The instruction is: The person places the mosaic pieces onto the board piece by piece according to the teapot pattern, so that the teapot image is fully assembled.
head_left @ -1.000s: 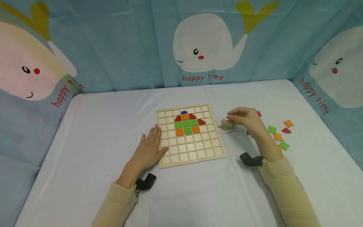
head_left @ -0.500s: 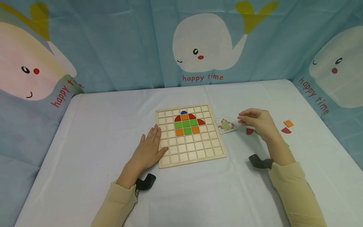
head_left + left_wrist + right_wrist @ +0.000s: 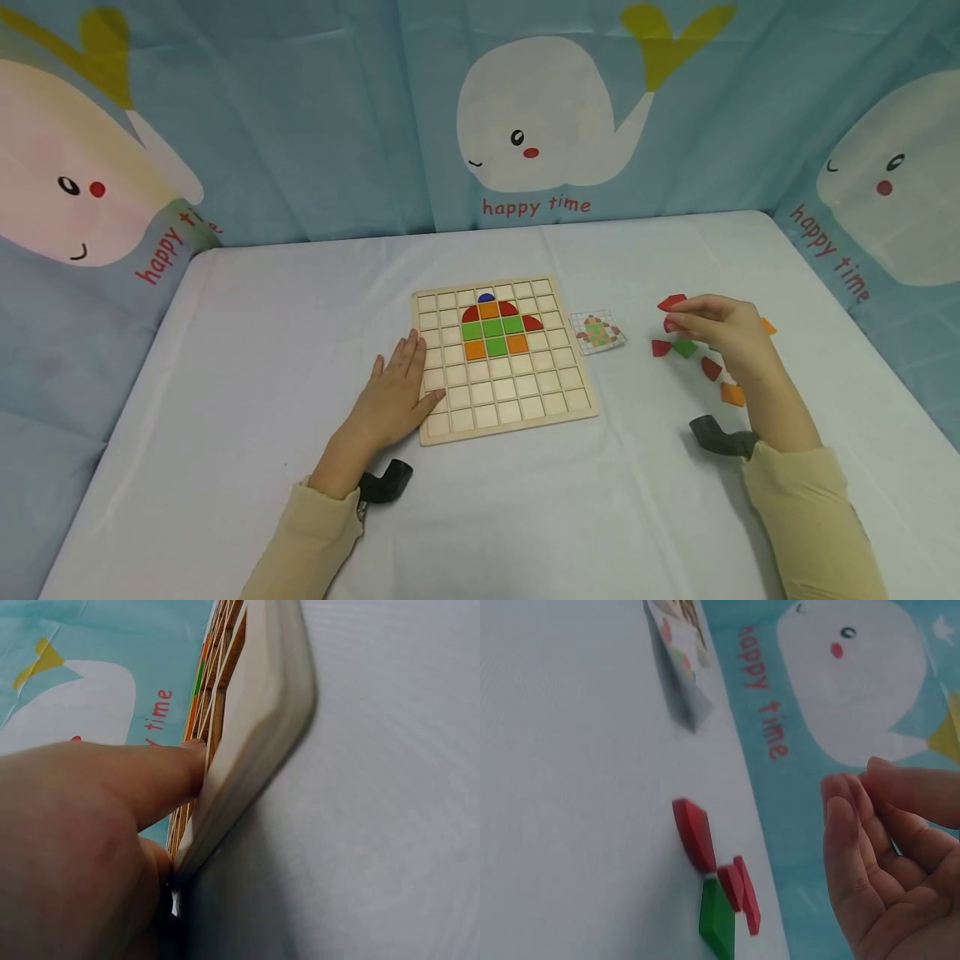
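A square wooden grid board (image 3: 491, 417) lies on the table with red, orange, green and blue pieces set in its upper middle cells. My left hand (image 3: 397, 392) rests along its left edge, fingers straight and thumb over the rim. The left wrist view shows the thumb touching the board's edge (image 3: 259, 727). My right hand (image 3: 731, 333) hovers over loose pieces, with fingers loosely bent and nothing visible between them in the right wrist view. Below it are red quarter-round pieces (image 3: 694, 832) and a green square (image 3: 718, 919). A small pattern card (image 3: 597, 332) lies right of the board.
Near the right hand lie another red piece (image 3: 712, 368) and orange squares (image 3: 732, 394), some partly hidden by the hand. A white cloth (image 3: 262, 350) covers the table. Behind hangs a blue curtain (image 3: 322, 125) with printed whales.
My right hand has moved right, from over the pattern card to above the loose pieces, uncovering the card. The left hand and board have stayed in place.
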Demonstrator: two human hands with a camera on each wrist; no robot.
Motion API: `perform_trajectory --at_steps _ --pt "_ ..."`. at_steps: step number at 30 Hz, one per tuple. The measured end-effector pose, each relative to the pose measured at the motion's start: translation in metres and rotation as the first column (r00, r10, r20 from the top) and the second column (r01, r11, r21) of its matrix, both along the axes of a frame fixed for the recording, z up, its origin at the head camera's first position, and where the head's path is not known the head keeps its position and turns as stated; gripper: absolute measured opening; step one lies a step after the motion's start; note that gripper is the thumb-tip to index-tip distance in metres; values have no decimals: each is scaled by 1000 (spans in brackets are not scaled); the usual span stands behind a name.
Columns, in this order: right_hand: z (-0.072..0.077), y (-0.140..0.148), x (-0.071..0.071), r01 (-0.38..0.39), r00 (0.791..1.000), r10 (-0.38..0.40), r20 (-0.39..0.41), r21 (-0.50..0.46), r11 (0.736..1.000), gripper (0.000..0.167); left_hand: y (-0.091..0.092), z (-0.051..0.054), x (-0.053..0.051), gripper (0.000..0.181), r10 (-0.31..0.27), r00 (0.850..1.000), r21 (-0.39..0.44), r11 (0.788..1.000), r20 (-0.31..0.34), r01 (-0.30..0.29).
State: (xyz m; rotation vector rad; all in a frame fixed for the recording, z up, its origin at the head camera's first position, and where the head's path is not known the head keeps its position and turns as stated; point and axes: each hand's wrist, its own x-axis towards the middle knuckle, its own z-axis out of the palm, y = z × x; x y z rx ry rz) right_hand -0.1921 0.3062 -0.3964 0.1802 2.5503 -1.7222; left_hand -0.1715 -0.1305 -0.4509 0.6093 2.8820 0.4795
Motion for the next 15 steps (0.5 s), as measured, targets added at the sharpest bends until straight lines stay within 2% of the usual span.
perform_trajectory --at_steps 8,11,15 --pt "-3 17 8 -8 998 2 61 98 995 39 1 0 0 78 2 1000 -5 1000 4 -2" --pt "-8 28 11 18 998 -26 53 140 990 38 1 1 0 78 -1 1000 -7 1000 1 1" --pt "-22 53 12 74 997 -76 13 131 989 39 1 2 0 78 -2 1000 -7 1000 1 2"
